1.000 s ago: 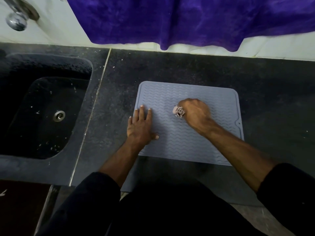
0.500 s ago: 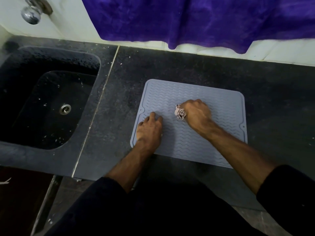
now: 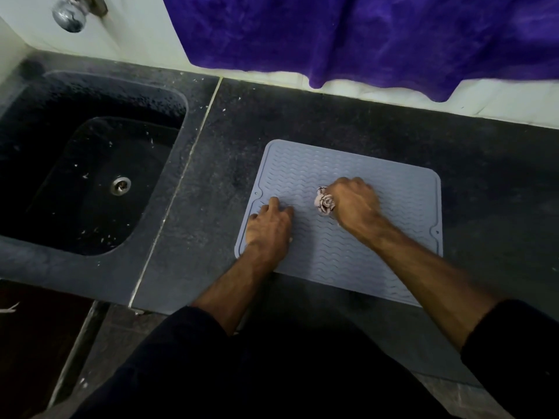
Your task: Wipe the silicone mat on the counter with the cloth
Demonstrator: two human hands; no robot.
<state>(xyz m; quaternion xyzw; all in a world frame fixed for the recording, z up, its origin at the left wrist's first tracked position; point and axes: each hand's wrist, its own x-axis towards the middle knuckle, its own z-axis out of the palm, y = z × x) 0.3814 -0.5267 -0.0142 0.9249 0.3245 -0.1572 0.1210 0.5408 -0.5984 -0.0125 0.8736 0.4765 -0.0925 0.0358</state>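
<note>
we see the mat [image 3: 357, 164] lying on the counter [image 3: 490, 182], with the sink [image 3: 54, 164] well apart to its left and the tap [image 3: 71, 13] on the wall behind the sink. on the mat, our left hand [image 3: 269, 226] rests near the left edge, and our right hand [image 3: 354, 204] sits toward the middle with the cloth [image 3: 324, 201] at its left side. behind the counter, a towel [image 3: 363, 34] hangs on the wall.

Since a second ago the left hand [image 3: 267, 226] slides off the silicone mat's [image 3: 348, 164] left rim and farther onto its ridges, fingers now curled rather than flat. The mat itself sits skewed (its left edge slants more), while the right hand [image 3: 354, 204] keeps the cloth [image 3: 324, 202] balled.
</note>
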